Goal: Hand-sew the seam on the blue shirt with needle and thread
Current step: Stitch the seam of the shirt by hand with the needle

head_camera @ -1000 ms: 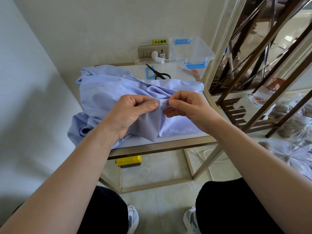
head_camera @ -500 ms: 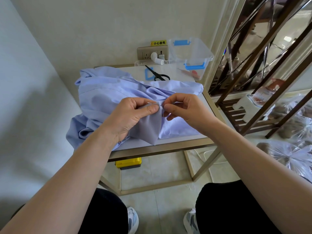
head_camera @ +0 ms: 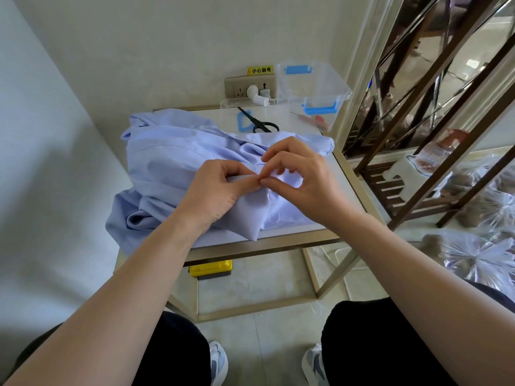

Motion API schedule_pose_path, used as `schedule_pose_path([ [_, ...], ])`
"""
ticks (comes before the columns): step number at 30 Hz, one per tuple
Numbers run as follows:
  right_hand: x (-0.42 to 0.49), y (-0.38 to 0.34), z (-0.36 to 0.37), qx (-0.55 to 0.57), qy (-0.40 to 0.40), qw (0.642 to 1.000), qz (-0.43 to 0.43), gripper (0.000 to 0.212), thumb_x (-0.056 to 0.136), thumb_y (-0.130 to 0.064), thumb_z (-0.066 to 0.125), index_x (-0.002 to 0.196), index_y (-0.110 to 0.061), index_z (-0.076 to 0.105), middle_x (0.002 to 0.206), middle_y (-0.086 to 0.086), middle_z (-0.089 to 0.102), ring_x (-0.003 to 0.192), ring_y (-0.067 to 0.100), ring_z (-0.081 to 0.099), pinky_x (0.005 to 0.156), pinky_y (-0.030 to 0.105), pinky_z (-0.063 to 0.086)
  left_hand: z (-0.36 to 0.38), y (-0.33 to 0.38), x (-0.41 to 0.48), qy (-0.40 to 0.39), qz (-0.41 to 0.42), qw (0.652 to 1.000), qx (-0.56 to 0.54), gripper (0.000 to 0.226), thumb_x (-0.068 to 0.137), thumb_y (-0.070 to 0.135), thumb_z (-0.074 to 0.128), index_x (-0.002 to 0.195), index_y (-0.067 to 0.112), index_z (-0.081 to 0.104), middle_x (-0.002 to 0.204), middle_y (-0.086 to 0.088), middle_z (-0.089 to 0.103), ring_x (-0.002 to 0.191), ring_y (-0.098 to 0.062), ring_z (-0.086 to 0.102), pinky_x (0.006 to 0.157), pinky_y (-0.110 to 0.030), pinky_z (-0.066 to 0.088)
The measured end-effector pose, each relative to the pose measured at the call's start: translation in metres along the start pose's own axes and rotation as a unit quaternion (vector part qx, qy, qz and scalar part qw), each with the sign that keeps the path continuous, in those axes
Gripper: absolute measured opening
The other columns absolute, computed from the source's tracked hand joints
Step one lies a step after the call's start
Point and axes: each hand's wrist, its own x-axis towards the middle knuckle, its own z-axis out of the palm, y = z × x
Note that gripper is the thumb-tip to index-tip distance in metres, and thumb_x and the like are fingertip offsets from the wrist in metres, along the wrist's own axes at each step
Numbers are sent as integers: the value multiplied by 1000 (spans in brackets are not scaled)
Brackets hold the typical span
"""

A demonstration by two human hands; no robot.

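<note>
On the small table [head_camera: 267, 244] before you, the blue shirt [head_camera: 172, 162] lies heaped over the left and middle of the top, one corner hanging past the near edge. Your left hand [head_camera: 214, 192] pinches a raised fold of it between thumb and forefinger, the other fingers curled beneath. Beyond, black scissors [head_camera: 260, 124] lie on the tabletop. Your right hand [head_camera: 305, 176] meets the left, thumb and forefinger pinching the same fold's edge; whether they hold the needle you cannot tell. A clear box [head_camera: 315, 84] stands at the far right corner.
</note>
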Motion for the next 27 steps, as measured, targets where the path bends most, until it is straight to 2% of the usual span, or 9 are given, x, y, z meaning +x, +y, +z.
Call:
schedule_pose_path([
  [4,0,-6,4,-22,30,998,-57,9,87,-16,71,83,-8,70,100,4,54,96,9,51,82,34,43,-2,-3,2,41,25,994,97,20,84,16,72,66,24,69,67,9,65,62,5,53,58,-6,38],
  [8,2,-16,-1,184,-21,982,43,11,92,-5,63,85,-10,57,98,6,67,97,17,65,88,29,47,-8,-6,5,83,8,995,52,19,86,16,70,69,25,70,72,11,68,64,7,55,58,-5,40],
  [11,3,-17,-10,364,-140,905,172,14,97,2,52,87,-6,48,82,12,72,80,23,70,80,28,53,-10,-7,5,89,11,996,17,21,86,15,70,69,26,70,67,15,67,61,9,54,59,-5,40],
  [14,4,-17,-23,343,-360,827,261,11,97,-1,53,88,-6,50,72,8,71,62,21,68,67,24,53,-10,-9,5,95,9,995,12,18,87,17,70,71,27,70,68,16,67,66,8,56,60,-4,39],
  [16,2,-19,-31,309,-553,726,269,7,95,-5,54,89,-9,53,70,4,71,56,17,67,63,26,53,-10,-10,6,100,7,995,14,15,87,20,70,73,27,71,71,16,67,69,8,55,61,-3,38],
  [18,0,-20,-34,306,-633,665,253,5,94,-7,51,91,-10,53,67,0,70,53,13,64,60,24,52,-10,-11,7,102,10,995,14,14,87,21,70,74,27,71,70,17,66,69,8,54,61,-4,38],
  [20,1,-20,-33,301,-580,716,246,6,97,-9,50,92,-12,52,64,-2,65,49,10,57,54,21,46,-10,-11,7,100,13,995,16,13,87,21,70,75,26,71,71,14,67,69,7,54,61,-4,38],
  [23,4,-20,-21,254,-336,864,275,9,102,-12,48,94,-14,51,60,-6,52,52,9,41,51,19,32,-9,-9,5,97,21,995,17,15,88,21,69,73,26,71,73,11,67,70,4,55,61,-5,39],
  [27,6,-20,1,177,-131,933,286,10,100,-13,50,90,-15,51,50,-13,40,48,3,34,49,13,29,-7,-7,3,95,14,995,14,15,89,24,69,74,27,72,74,11,68,69,2,56,60,-8,41],
])
